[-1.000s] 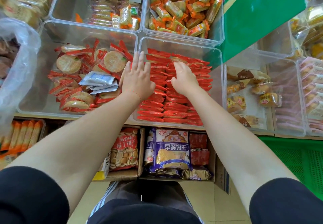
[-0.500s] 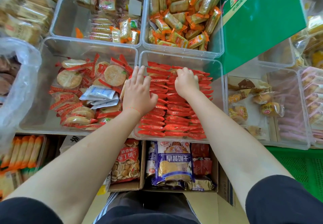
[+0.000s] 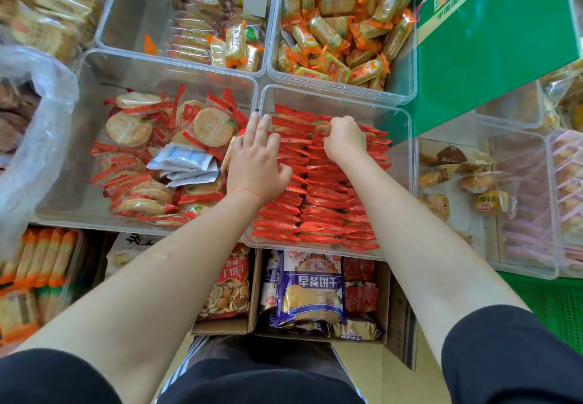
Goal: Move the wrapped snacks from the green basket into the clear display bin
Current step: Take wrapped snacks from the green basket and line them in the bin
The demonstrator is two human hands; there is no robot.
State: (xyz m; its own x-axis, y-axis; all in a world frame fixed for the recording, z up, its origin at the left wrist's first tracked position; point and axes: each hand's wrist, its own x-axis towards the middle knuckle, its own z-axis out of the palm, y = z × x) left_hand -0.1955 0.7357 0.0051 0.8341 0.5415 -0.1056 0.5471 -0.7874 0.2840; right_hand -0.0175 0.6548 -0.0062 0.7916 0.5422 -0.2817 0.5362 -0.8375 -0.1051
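Left grip flat, fingers straight, pressing glossy red wrapped snacks, right grip curled, pinching wrappers at the far rows, two neat rows in square clear display bin, green mesh basket at right edge.

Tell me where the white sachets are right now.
The white sachets lie in the clear bin left of centre in the head view, on top of the round crackers in red wrappers, just left of the left hand.
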